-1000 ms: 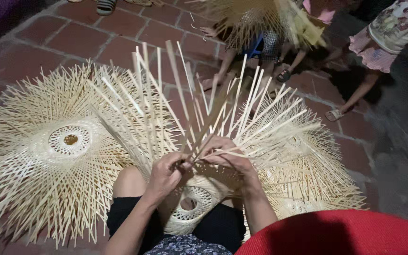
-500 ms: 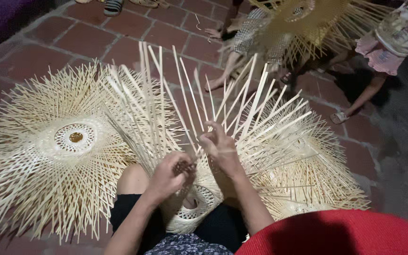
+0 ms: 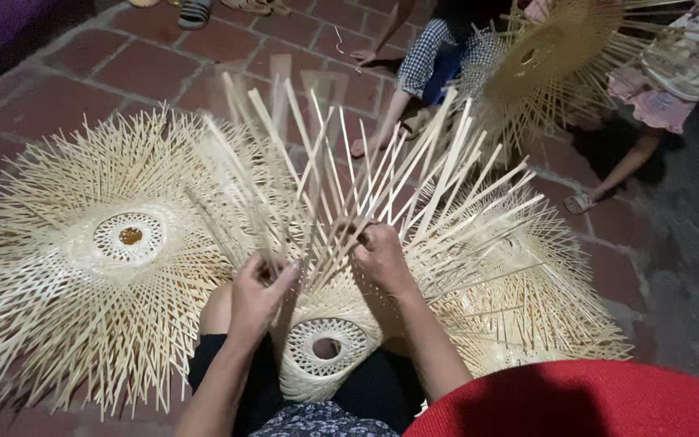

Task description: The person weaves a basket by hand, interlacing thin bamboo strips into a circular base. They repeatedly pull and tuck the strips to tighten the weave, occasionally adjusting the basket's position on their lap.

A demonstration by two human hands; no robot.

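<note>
Change: both hands are sitting a little higher among the strips than half a second ago, and the strips are fanning wider and more upright; the basket has stayed on the lap.
Left hand [image 3: 259, 293]: closing around a few bamboo strips [image 3: 341, 178] just above the woven part, fingers curled, thumb side facing the other hand.
Right hand [image 3: 379, 257]: pinching and bending strips near the middle of the fan, fingers clamped together on them; exactly how many strips it is gripping is hard to tell, since they are crossing over the knuckles.
Hands together: working close beside each other but not touching, with a narrow bundle of strips running between them.
Half-woven basket [image 3: 325, 348]: resting on the person's lap between the knees, its round openwork base facing the camera, loose strips spraying up and outward from it.
Finished piece at left [image 3: 127, 236]: lying flat on the brick floor [image 3: 107, 73], spread like a sunburst, just beside the left knee.
Piles at right [image 3: 527, 283]: more woven pieces are lying stacked by the right arm.
Background: another person [image 3: 434, 57] is sitting on the bricks, and a similar woven piece [image 3: 552, 57] is being held near them.
Foreground: a red hat brim [image 3: 592, 400] is filling the lower right corner.
</note>
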